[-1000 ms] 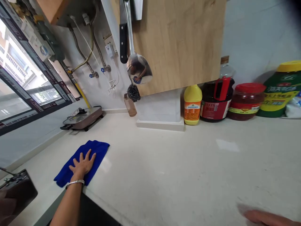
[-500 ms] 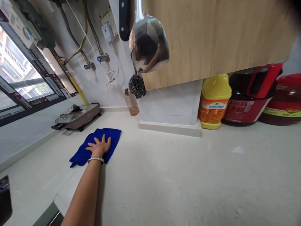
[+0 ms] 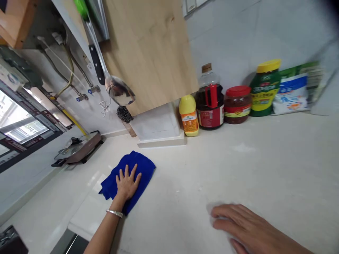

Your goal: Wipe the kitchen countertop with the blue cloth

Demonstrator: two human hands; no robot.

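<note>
**Left hand (image 3: pixel 127 185) spread on a cloth (image 3: pixel 145 171); right hand (image 3: pixel 241 224) unburdened**

The blue cloth lies nearly flat on the pale counter (image 3: pixel 233 173), left of the view's centre, in front of the ledge (image 3: pixel 162 142) and to the near right of the pan (image 3: pixel 82 150). The left hand rests palm down on it, fingers well fanned and thumb out to the side; it presses the cloth from above without gripping it. A bracelet (image 3: pixel 114 213) rings the wrist. The right hand is slightly blurred and loosely open, fingers gently bent and thumb apart beneath them. No object is visible in it; whether the fingertips touch the counter cannot be told.

Step in hand (judged): bearing the cloth against the counter under one palm. A further move would call for even pressure through that palm, so that the cloth slides flat without its loose margins folding under, and for a course clear of the ledge and the yellow bottle (image 3: pixel 189 116).

Orientation: the cloth's long axis runs obliquely, from lower left to upper right, roughly in line with the left forearm (image 3: pixel 103 234). One corner points right, below the ledge; the rumpled opposite corner points left; a third points toward the viewer beside the wrist. The cloth shows no distinct front.
</note>
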